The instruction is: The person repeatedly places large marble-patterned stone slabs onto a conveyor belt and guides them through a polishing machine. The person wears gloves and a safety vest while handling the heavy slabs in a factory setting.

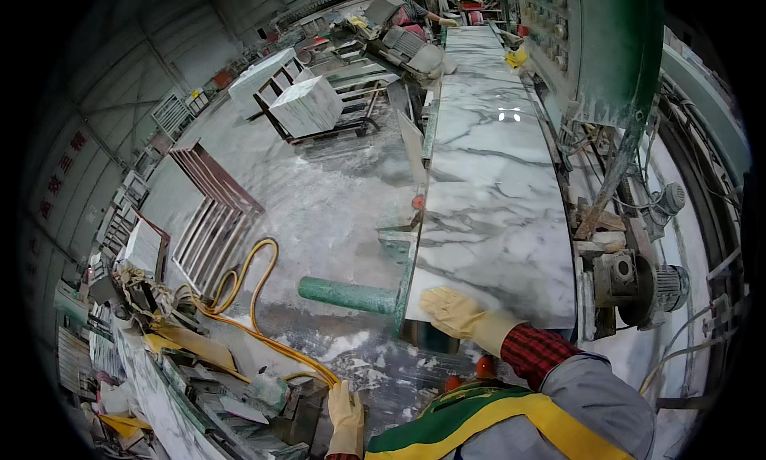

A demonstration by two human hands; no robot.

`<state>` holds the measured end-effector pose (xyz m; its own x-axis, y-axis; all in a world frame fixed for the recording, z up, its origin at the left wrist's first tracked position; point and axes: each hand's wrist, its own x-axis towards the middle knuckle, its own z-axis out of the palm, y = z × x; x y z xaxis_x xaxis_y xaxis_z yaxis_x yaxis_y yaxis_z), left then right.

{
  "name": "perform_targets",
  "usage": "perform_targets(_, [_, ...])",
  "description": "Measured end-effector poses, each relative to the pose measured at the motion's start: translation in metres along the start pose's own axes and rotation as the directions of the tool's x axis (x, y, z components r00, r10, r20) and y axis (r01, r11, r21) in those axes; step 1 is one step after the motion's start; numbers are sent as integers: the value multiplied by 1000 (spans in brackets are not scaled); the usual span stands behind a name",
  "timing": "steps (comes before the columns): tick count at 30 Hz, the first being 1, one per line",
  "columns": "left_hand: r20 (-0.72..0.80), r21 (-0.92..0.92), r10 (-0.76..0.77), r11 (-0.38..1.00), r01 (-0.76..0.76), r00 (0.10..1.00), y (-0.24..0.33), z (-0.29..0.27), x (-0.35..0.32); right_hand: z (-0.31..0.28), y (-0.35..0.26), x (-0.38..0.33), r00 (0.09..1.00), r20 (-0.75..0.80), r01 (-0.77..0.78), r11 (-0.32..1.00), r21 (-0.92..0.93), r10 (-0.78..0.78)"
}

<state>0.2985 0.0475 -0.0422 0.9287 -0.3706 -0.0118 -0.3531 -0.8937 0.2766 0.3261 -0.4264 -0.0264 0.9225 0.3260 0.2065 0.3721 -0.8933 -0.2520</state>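
Note:
A long polished white stone slab with grey veins lies on the machine bed, running away from me on the right. My right hand, in a cream glove, rests on top of its near left corner, fingers stretched out and nothing gripped. Lower down and to the left, my left hand, gloved alike, is closed around a yellow hose. From there the hose runs left over the floor in loose loops. A green roller sticks out beside the slab's near left edge.
Motors and a green control cabinet flank the slab's right side. Metal racks and stone blocks stand on the floor at left. Stone offcuts lie near my left hand. Another person is at the far end.

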Motion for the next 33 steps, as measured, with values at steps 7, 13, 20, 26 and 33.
perform_targets(7, [-83,-25,214,976,-216,973,1,53,33,-79,8,-86,879,240,-382,910,-164,412])
perform_targets(13, [-45,-73,278,957,-280,960,33,46,73,-116,34,-253,736,-34,-673,727,-139,676])
perform_targets(20, [-107,-106,201,971,-213,974,22,49,40,-97,13,-314,596,-387,-800,562,-209,704])
perform_targets(26, [-125,-136,51,988,-68,991,16,17,-30,-58,-19,-266,704,-343,-690,714,-119,622])
perform_targets(33, [-84,-51,-224,974,220,971,11,47,-200,-35,-3,-259,739,-180,-669,674,-313,650])
